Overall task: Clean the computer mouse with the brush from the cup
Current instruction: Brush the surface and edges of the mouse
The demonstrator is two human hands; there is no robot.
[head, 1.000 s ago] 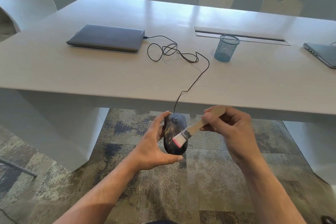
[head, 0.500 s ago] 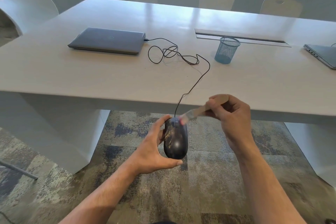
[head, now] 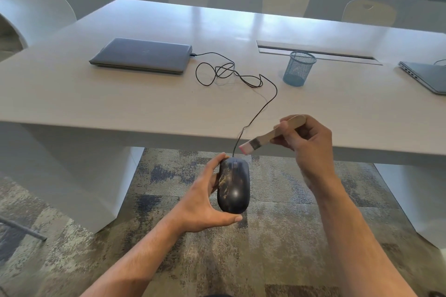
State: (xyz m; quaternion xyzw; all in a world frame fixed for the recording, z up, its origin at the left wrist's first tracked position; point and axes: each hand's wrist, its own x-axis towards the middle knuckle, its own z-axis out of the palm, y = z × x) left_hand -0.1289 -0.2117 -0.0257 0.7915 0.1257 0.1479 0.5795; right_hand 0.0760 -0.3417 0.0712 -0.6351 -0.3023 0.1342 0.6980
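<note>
My left hand [head: 204,196] grips a dark computer mouse [head: 233,187] in the air below the table's front edge, thumb under its rear and fingers along its left side. Yellowish dust streaks the mouse's left half. Its black cable [head: 253,117] runs up over the table edge to a closed laptop [head: 142,55]. My right hand [head: 306,143] pinches a small wooden-handled brush [head: 270,137]. The pale, pink-tipped bristles hang just above and right of the mouse's front, not touching it. A blue mesh cup [head: 298,68] stands on the table, with nothing showing in it.
The white table [head: 96,101] spans the view, with a cable slot [head: 318,52] behind the cup and a second laptop [head: 427,77] at the right edge. Chairs [head: 286,0] line the far side, one white chair [head: 36,12] at left. Patterned carpet lies below.
The brush was on the mouse's back a second ago, swept forward to its front, and is now lifted off above the front right. My left hand still holds the mouse in the same way.
</note>
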